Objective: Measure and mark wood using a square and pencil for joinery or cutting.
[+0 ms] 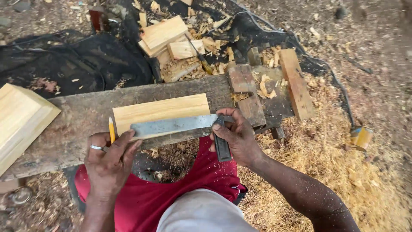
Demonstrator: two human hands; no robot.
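One pale rectangular wooden block lies at the near edge of the grey weathered plank, one steel try square flush along its front. The left hand pinches one yellow pencil at the blade's end; the right hand grips the square's dark stock, open sawdust ground beyond.

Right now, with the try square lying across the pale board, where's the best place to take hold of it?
Take the try square by its dark stock, coming from the near edge of the plank. The stock is thick and overhangs toward the person, where the right hand already has its grip. The steel blade lies flat on the pale board, leaving probably little to pinch.
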